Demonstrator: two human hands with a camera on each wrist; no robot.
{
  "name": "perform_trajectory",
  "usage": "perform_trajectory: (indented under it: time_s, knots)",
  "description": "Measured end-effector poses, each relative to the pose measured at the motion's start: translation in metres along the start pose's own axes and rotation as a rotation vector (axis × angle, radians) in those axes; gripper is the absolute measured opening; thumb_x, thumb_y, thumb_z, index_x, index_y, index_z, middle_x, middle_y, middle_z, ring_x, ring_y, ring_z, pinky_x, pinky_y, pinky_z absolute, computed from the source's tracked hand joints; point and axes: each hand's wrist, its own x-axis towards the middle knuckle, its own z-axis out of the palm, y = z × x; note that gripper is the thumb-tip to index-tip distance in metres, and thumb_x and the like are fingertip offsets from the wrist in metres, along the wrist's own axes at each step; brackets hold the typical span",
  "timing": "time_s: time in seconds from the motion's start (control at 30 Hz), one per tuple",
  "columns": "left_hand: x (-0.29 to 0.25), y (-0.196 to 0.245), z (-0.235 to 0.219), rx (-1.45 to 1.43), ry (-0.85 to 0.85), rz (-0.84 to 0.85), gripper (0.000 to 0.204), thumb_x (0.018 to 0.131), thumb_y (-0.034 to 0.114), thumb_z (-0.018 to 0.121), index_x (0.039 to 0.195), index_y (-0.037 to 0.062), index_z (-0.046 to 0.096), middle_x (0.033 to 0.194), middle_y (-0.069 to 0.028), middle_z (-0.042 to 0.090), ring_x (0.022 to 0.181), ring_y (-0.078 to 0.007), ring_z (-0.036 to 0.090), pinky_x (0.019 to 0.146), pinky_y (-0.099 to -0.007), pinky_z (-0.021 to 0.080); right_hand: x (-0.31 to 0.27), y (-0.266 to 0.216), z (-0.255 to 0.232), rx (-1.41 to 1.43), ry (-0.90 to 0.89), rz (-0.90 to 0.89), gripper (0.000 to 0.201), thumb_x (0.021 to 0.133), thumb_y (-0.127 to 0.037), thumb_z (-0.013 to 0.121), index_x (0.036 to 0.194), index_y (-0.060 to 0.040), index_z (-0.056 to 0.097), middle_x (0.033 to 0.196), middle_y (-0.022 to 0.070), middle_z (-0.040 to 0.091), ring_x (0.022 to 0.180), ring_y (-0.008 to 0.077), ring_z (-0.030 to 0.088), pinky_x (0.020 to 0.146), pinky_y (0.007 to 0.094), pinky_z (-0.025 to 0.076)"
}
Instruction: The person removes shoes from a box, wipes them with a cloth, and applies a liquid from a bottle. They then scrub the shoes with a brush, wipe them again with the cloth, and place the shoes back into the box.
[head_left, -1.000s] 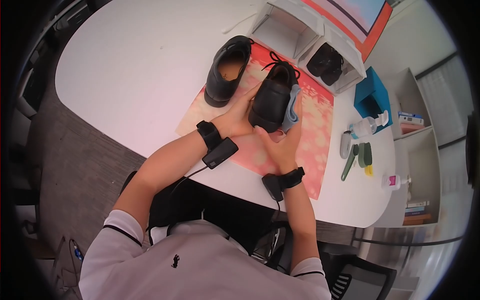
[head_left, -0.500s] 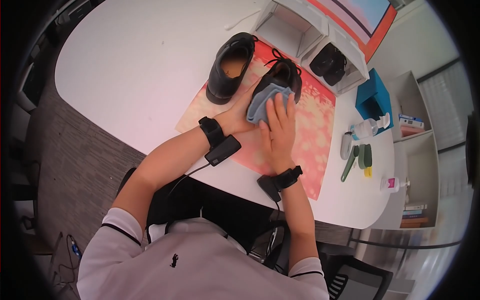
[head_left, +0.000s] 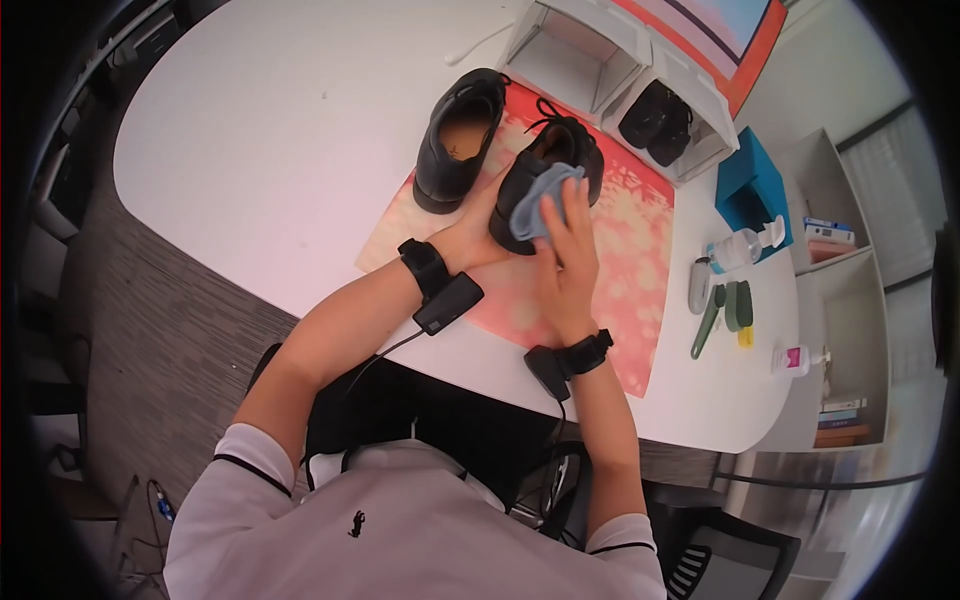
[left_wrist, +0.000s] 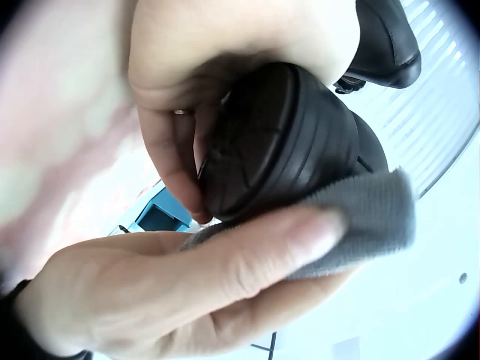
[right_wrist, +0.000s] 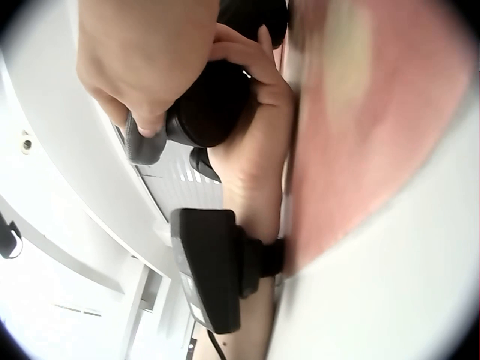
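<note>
A black laced shoe (head_left: 516,192) is held over the patterned mat (head_left: 625,260), its heel toward the person. The left hand (head_left: 474,240) grips it from below and the side, fingers curled under the sole (left_wrist: 251,139) in the left wrist view. The right hand (head_left: 570,265) holds a grey-blue cloth (head_left: 543,205) against the shoe's side near the heel; its thumb lies over the cloth (left_wrist: 375,217) in the left wrist view. The other black shoe (head_left: 434,165) stands to the left, on the mat's edge, touched by neither hand.
Two white boxes stand at the back, one bare inside (head_left: 565,65), one holding black shoes (head_left: 655,120). To the right are a teal box (head_left: 748,185), a pump bottle (head_left: 735,250), a green brush (head_left: 738,305), a yellow item (head_left: 746,337) and a pink-labelled bottle (head_left: 790,361).
The right hand has come up from beside the shoe, bringing the cloth over its heel, then shifted slightly right along its side. The left hand keeps its grip.
</note>
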Motion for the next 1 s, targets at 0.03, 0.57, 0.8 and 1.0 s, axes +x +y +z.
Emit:
perform_trajectory:
  time_s: [0.03,0.57,0.8,1.0]
  knots:
    - [0.008,-0.001,-0.008,-0.048,-0.035,0.003,0.049,0.101,0.049,0.048,0.134,0.0146,0.057,0.13,-0.0025,0.062,0.116,-0.0188,0.061,0.098,-0.0385,0.05,0.0,0.003,-0.001,0.097,0.045,0.102,0.047,0.088,0.0,0.06,0.134,-0.0074,0.061,0.153,0.0173,0.041,0.146,0.0396,0.029,0.117,0.0462,0.028]
    - [0.014,0.0,-0.024,-0.032,-0.223,-0.028,0.05,0.102,0.051,0.045,0.135,0.0153,0.057,0.131,-0.0021,0.062,0.112,-0.0185,0.063,0.096,-0.0386,0.051,-0.003,0.007,-0.004,0.221,0.107,0.238,0.045,0.092,0.004,0.05,0.137,-0.0024,0.056,0.152,0.0192,0.042,0.146,0.0387,0.03,0.119,0.0478,0.025]
    - [0.007,-0.001,0.005,0.158,-0.024,0.031,0.047,0.103,0.046,0.048,0.134,0.0114,0.056,0.126,-0.0045,0.065,0.107,-0.0145,0.065,0.092,-0.0347,0.054,-0.006,0.002,-0.013,0.018,0.159,0.019,0.045,0.088,0.004,0.055,0.132,-0.0028,0.061,0.149,0.02,0.046,0.143,0.0388,0.036,0.115,0.046,0.033]
    - [0.014,0.007,-0.008,0.244,-0.002,0.081,0.046,0.102,0.04,0.05,0.132,0.0055,0.055,0.124,-0.0057,0.065,0.112,-0.0153,0.063,0.098,-0.0326,0.051,-0.007,0.004,-0.017,-0.233,0.131,-0.114,0.042,0.083,0.003,0.062,0.122,-0.0084,0.069,0.141,0.0167,0.054,0.137,0.0387,0.044,0.112,0.048,0.037]
